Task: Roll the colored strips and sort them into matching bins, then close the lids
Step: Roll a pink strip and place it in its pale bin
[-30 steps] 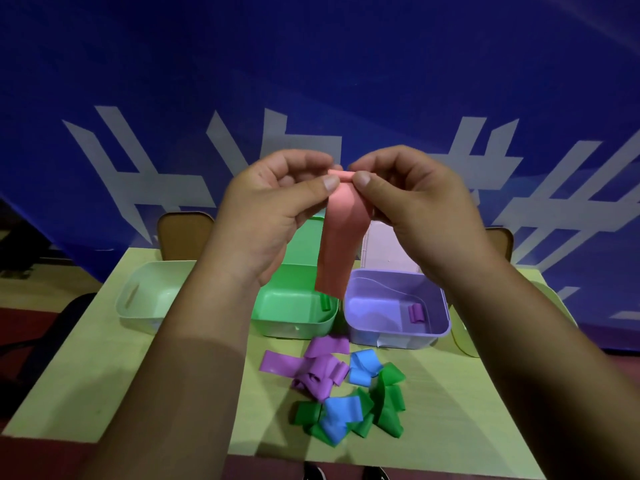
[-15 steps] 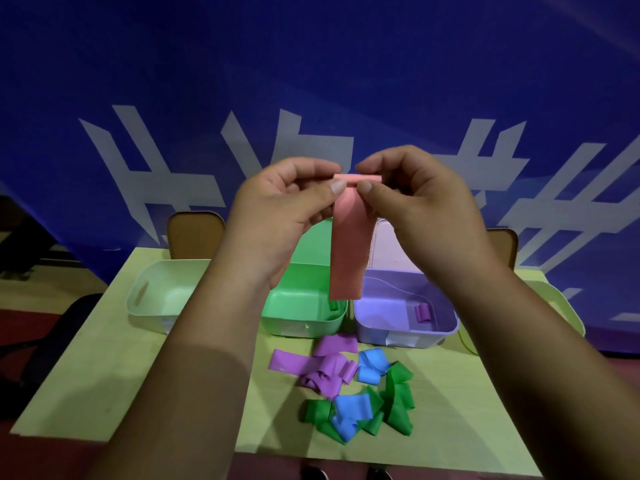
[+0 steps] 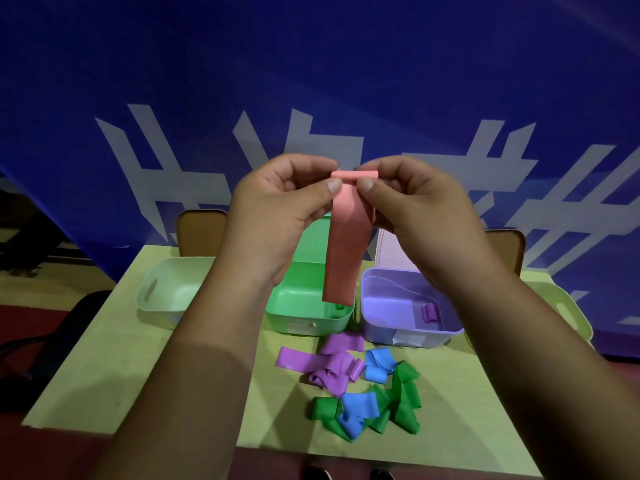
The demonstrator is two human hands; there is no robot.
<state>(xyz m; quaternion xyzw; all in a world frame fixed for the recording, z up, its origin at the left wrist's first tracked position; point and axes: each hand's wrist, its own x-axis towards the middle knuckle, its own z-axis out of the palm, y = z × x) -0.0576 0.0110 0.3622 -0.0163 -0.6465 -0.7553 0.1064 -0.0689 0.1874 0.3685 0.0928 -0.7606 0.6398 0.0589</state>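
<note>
Thumb and forefinger of the left hand (image 3: 277,206) and of the right hand (image 3: 415,206) are clamped on the top end of the salmon-pink soft strip (image 3: 343,251), held up in the air. Compared with half a second ago, that end now shows as a fuller little roll between the thumbs. The tail hangs in front of the green plastic bin (image 3: 304,306) and the lilac plastic bin (image 3: 398,306). A heap of loose purple, blue and green strips (image 3: 360,386) lies on the yellow-green table (image 3: 138,375).

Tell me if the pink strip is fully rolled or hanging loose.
Mostly loose: the pink strip is rolled only at its top, pinched between the left hand and right hand; the rest hangs flat.
</note>
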